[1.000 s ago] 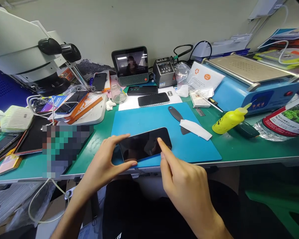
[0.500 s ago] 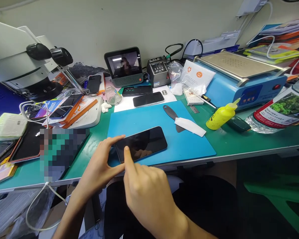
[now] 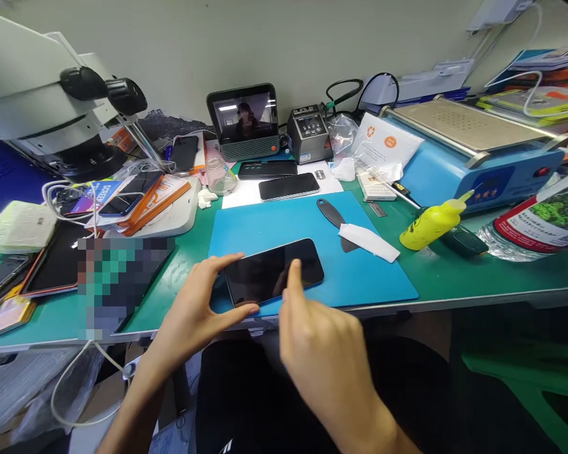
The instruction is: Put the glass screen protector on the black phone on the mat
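Observation:
A smartphone (image 3: 258,280) with a dark screen lies tilted at the front of the blue mat (image 3: 246,224). My left hand (image 3: 203,302) grips its left end, index finger along the far edge and thumb along the near edge. With the index finger stretched out, my right hand (image 3: 324,347) puts its fingertip on or just above the screen's right part; the other fingers are curled and hold nothing. Right of the phone, a dark spatula (image 3: 330,213) lies partly under a folded white strip (image 3: 369,242).
Behind the mat are another phone (image 3: 288,186), a glass jar (image 3: 220,176) and a smart display (image 3: 243,120). A microscope (image 3: 52,107) overhangs the left side. To the right stand a yellow bottle (image 3: 428,225), a blue heating plate (image 3: 454,164) and a large water bottle (image 3: 544,221).
My right index finger has moved right across the phone's screen, from its left end to its right part. My left hand keeps its hold. The view has shifted slightly.

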Motion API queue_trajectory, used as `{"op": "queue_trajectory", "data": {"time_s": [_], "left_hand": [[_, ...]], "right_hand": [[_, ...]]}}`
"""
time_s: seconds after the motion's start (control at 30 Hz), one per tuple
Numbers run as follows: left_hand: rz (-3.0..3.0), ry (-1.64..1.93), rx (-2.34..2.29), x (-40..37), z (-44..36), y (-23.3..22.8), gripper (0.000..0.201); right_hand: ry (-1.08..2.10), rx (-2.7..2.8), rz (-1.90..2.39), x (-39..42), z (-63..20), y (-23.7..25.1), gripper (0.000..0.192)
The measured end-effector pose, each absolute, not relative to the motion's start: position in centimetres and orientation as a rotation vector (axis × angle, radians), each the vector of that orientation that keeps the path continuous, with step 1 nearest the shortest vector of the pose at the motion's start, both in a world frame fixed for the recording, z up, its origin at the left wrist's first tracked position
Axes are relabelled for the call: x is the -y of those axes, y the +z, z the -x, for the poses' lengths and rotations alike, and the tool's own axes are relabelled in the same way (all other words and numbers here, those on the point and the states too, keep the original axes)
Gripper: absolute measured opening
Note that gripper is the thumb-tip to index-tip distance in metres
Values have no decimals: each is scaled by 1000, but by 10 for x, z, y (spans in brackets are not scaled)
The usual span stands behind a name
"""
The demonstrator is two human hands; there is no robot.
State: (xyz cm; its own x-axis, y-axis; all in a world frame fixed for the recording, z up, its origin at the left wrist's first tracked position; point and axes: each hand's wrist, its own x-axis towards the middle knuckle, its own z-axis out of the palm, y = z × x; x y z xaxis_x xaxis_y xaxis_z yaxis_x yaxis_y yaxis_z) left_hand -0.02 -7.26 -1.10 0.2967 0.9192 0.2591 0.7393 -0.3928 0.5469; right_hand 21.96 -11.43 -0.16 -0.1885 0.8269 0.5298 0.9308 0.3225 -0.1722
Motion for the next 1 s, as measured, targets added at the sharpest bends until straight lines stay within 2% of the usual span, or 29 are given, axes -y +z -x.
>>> {"op": "queue_trajectory", "data": {"time_s": [0.17,0.33,0.53,0.7,0.87,1.0], "left_hand": [[-2233,759,-1508,72,2,-14,64],[-2255,750,-1502,71,3,-15,68],[-2246,795,-1508,70,3,-15,67],[-2265,789,-1491,70,2,-15,65],[-2290,782,-1483,71,2,-16,66],[-2287,754,-1498,71,3,-16,67]], "right_hand": [[-81,2175,1363,118,-180,0,60],[-13,2089,1421,116,-219,-2,48],[-213,1972,1604,110,-268,2,40],[-265,2068,1561,112,-242,-2,44],[-113,2173,1430,115,-208,-2,49],[-46,2103,1439,112,-225,2,45]]}}
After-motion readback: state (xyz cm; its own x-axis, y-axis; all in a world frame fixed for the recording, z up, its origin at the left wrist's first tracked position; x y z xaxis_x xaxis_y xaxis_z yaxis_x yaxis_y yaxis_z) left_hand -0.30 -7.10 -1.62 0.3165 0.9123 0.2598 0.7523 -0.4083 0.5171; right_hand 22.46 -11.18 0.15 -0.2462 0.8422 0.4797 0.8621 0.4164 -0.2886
